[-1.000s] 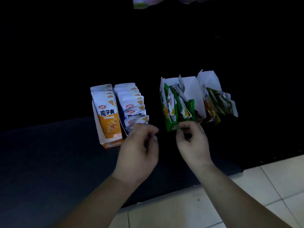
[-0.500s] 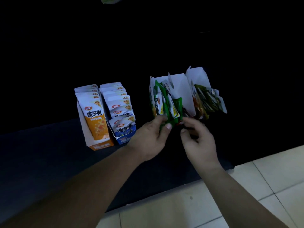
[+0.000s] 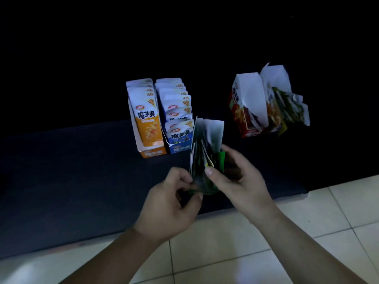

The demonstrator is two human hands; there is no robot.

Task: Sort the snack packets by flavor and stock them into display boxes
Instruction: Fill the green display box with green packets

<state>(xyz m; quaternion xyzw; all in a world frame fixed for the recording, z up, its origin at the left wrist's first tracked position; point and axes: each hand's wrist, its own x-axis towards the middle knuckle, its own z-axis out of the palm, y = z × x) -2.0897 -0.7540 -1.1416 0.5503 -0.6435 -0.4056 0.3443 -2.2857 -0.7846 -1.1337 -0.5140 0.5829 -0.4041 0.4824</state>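
Your left forearm (image 3: 114, 255) and right forearm (image 3: 303, 238) enter from the lower edge and converge at centre, both bare. Your left hand (image 3: 174, 201) is curled, with thumb and fingers pinching the lower near corner of the green box (image 3: 205, 156). Your right hand (image 3: 240, 181) grips the opposite side, thumb (image 3: 210, 172) laid across the front, fingers wrapped behind.

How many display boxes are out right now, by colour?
Orange box: 1
Blue box: 1
Green box, held by left hand and right hand: 1
Red box: 1
Far-right box, colour unclear: 1
Total: 5
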